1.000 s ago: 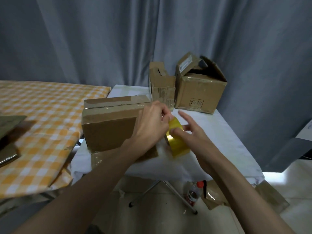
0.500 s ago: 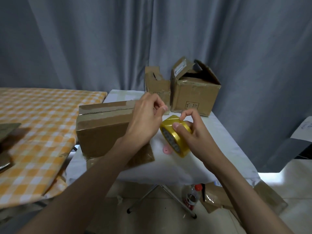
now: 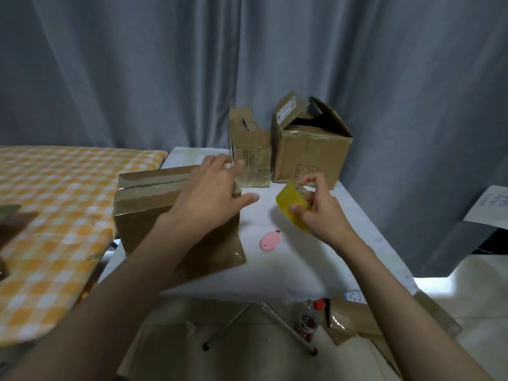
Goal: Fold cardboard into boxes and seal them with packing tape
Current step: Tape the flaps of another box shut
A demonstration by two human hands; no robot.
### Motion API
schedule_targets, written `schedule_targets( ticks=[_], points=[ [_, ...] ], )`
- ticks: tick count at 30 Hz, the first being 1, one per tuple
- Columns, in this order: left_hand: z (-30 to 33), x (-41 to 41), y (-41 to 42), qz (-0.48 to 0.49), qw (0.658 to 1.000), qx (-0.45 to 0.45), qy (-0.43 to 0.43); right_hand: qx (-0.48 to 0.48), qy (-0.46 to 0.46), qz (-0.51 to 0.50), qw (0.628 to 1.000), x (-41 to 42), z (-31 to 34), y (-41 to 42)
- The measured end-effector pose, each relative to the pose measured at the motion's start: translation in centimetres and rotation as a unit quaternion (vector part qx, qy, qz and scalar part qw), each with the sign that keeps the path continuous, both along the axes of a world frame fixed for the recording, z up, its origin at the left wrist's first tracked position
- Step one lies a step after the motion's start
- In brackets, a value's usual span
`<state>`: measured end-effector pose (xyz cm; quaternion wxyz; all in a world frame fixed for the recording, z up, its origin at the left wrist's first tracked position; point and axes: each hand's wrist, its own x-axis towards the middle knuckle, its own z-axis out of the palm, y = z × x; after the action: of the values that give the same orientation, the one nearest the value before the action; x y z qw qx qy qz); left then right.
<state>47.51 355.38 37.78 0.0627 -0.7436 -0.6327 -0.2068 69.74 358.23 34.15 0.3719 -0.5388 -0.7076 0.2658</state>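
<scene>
Backdrop: grey curtain hangs in folds behind everything.
Work surface: small table draped in a white cloth, standing on metal legs.
Neighbouring surface: orange-and-white checked tablecloth to the left, just beside the white one.
Near box: closed cardboard box sits at the left part of the white cloth, a tape strip along its top seam; a loose flap lies flat on the cloth at its front.
Left hand: left hand is spread above the right end of the near box, fingers straight and apart, thumb stretched toward the middle of the table; it grips nothing. Motion blur hides whether the palm touches the cardboard.
Right hand: right hand holds the yellow tape roll, thumb and fingers curled around it, raised over the cloth to the right of the near box.
Cutter: pink box cutter lies on the cloth between the two forearms, apart from both hands.
Far boxes: narrow cardboard box and larger open-flapped box stand side by side at the back edge, touching or nearly so.
Floor: plastic bottle with a red cap stands under the table, beside flattened cardboard.
</scene>
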Motion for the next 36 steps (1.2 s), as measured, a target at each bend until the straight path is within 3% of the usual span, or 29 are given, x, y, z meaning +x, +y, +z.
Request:
schedule_targets(
  ticks=[3,11,13,17,21,26,30,36],
  points=[
    [-0.6,-1.6,0.0,0.013,0.996,-0.089,-0.01,-0.022,-0.12,-0.039,0.992,0.3,-1.7,1.0],
    [-0.1,-4.0,-0.3,-0.061,0.996,-0.05,-0.041,-0.063,-0.269,-0.033,0.96,-1.1,-2.3,1.7],
    [0.4,-5.3,-0.6,-0.091,0.993,-0.072,-0.037,-0.02,-0.241,-0.05,0.969,-2.1,-1.3,1.9],
    [0.6,-7.2,-1.4,-0.102,0.987,-0.122,-0.022,0.07,-0.038,-0.019,0.997,-5.2,1.1,1.6],
    [-0.2,-6.7,-1.6,-0.108,0.988,-0.088,-0.072,0.116,0.039,0.035,0.992,-8.6,2.9,1.5],
    [-1.0,-6.2,-0.7,-0.118,0.989,-0.081,-0.032,0.121,0.007,0.101,0.987,-12.1,3.0,2.4],
    [-1.4,-6.3,-0.3,-0.131,0.988,-0.072,-0.031,0.082,-0.046,0.09,0.991,-13.2,1.9,3.8],
    [-1.6,-6.6,-0.1,-0.137,0.988,-0.065,-0.028,0.04,-0.037,0.082,0.995,-13.0,1.5,5.0]
  ],
)
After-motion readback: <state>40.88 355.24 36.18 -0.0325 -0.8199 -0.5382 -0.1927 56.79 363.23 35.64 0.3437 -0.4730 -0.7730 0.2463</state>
